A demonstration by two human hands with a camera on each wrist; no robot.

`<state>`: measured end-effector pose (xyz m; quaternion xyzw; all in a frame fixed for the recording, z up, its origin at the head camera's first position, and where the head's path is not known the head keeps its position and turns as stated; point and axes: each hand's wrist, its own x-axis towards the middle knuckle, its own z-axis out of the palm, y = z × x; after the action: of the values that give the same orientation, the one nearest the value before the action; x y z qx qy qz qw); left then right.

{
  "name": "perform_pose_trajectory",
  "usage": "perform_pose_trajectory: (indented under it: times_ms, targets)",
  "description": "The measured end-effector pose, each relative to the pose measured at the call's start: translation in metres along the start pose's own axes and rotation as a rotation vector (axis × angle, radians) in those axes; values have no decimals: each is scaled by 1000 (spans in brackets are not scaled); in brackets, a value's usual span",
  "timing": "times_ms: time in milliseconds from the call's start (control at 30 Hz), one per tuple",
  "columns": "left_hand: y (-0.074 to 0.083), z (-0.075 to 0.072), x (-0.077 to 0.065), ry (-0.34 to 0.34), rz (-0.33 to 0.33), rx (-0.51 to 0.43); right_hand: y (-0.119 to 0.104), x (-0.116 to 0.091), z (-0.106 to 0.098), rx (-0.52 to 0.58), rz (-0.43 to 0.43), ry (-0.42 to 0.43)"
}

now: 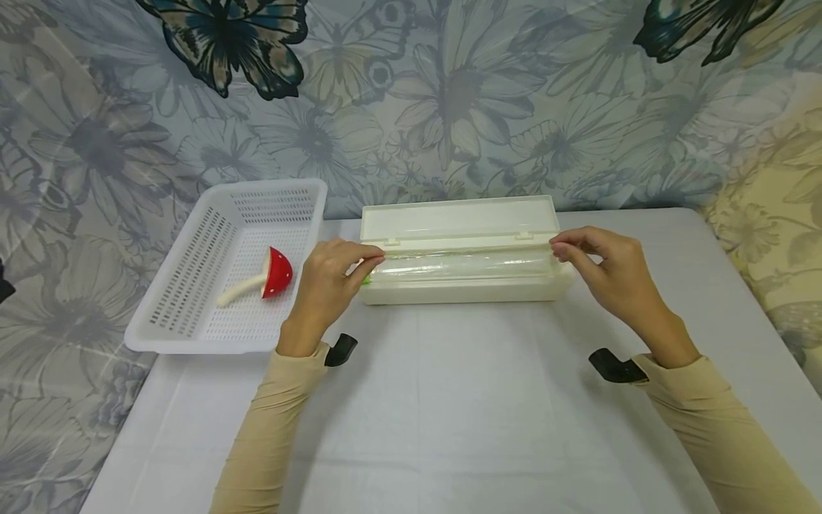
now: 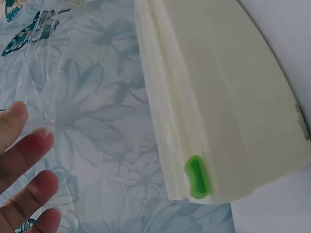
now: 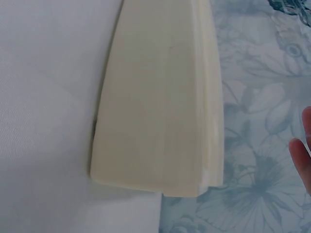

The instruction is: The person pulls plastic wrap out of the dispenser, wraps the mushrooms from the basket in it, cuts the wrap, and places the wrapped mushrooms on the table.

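Note:
A cream cling film dispenser (image 1: 462,294) stands on the table with its lid (image 1: 459,218) raised at the back. Clear cling film (image 1: 462,265) stretches across its top. My left hand (image 1: 326,282) pinches the film's left end between thumb and forefinger. At the other end, my right hand (image 1: 606,270) pinches the film's right corner. The left wrist view shows creased film (image 2: 36,80) rising from the left fingers, beside a green slider (image 2: 198,177) on the dispenser's end. Only some fingertips (image 3: 302,158) of the right hand show in the right wrist view.
A white perforated basket (image 1: 170,343) stands left of the dispenser, close to my left forearm. In it lies a red mushroom-shaped thing (image 1: 277,273) with white dots and a pale curved stem. Patterned fabric (image 1: 449,143) hangs behind the white-covered table (image 1: 475,428).

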<state>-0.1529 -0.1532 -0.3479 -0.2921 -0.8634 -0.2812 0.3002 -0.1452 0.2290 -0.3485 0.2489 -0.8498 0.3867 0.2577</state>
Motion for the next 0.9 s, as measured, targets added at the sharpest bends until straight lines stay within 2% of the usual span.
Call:
perform_pose_trajectory:
  times_ms: [167,400,533,667,900]
  targets:
    - [5,-3,7,-6,9,-87,0,0,-2,9,-3,7]
    - [10,-6,8,-44,-22,-166,-1,-1,-4,0,6,7]
    - [9,-8,8,-65,-25,-162,-1,-1,-4,-5,15,8]
    - [6,-13,9,-72,5,-129,-1,-1,-4,-13,1,17]
    - [0,-18,8,-42,51,-77,-1,1,-5,-16,-10,16]
